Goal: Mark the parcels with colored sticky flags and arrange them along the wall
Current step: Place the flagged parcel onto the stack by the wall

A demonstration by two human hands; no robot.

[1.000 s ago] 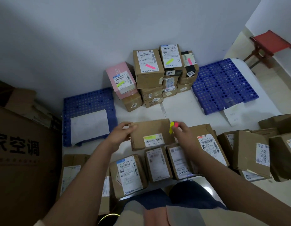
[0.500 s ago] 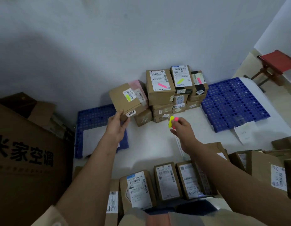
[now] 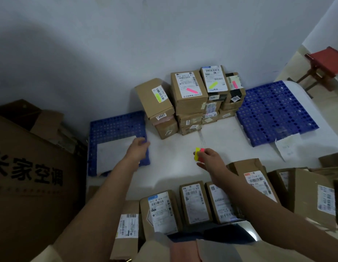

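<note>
A brown parcel with a yellow flag [image 3: 156,98] lies on top of the left end of the parcel stack [image 3: 191,95] against the wall. Other stacked parcels carry pink and yellow flags. My left hand [image 3: 139,148] hovers below that parcel, apart from it, fingers relaxed and holding nothing. My right hand [image 3: 209,157] pinches a pad of yellow and pink sticky flags [image 3: 198,153] over the white floor sheet. A row of unflagged parcels [image 3: 194,203] lies close in front of me.
A blue perforated mat [image 3: 115,125] with a white sheet lies on the left, another blue mat [image 3: 276,108] on the right. A big printed carton [image 3: 30,178] stands at far left. More parcels [image 3: 308,190] pile up at right. A red stool [image 3: 327,61] stands in the far corner.
My left hand carried the yellow-flagged parcel from in front of me to the stack's left end, set it on top, let go and drew back. The right hand kept the flag pad.
</note>
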